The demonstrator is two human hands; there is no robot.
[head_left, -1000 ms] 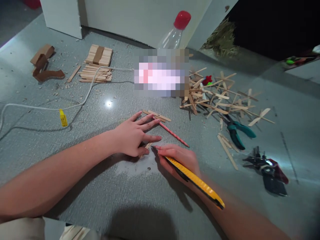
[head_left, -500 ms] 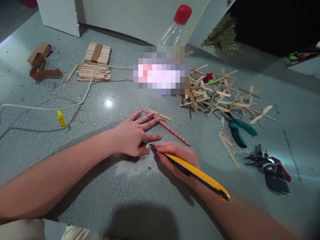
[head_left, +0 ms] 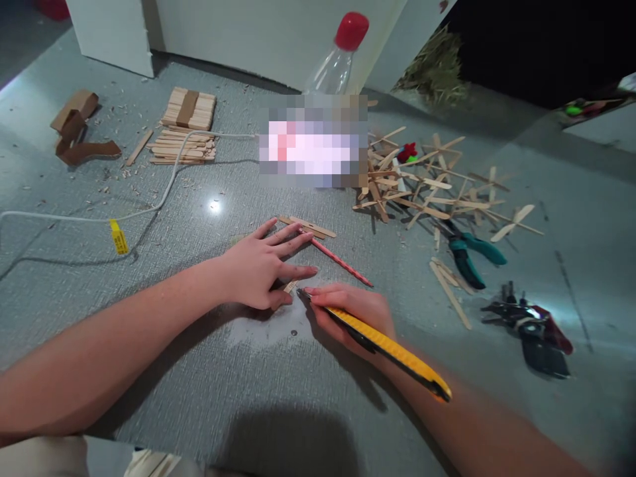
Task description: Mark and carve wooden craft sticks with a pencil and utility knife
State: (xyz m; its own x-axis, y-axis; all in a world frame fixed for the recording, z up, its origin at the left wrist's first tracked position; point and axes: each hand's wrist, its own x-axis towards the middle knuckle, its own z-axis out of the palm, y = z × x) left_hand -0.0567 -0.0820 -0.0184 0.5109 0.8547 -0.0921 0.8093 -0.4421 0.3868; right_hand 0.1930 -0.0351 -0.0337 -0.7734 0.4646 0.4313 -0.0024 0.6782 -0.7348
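Observation:
My right hand (head_left: 350,311) is closed around a yellow-and-black utility knife (head_left: 392,348). The knife's tip points left, at the end of a short piece of wooden craft stick (head_left: 291,287). That piece lies between the thumb and index finger of my left hand (head_left: 256,268), mostly hidden by it. My left hand lies palm down with its fingers spread. Its middle fingertips touch or nearly touch a red patterned pencil (head_left: 342,262) and a few craft sticks (head_left: 318,230) just beyond.
Bundled craft sticks (head_left: 189,108) and brown cardboard scraps (head_left: 74,129) lie far left. A white cable (head_left: 171,179) crosses there. To the right are joined sticks (head_left: 432,179), teal-handled pliers (head_left: 470,262) and a dark tool (head_left: 541,344). A red-capped bottle (head_left: 330,69) stands behind.
The whole view has shifted slightly. Both hands keep nearly the same pose, with the knife tip still close to the short stick piece.

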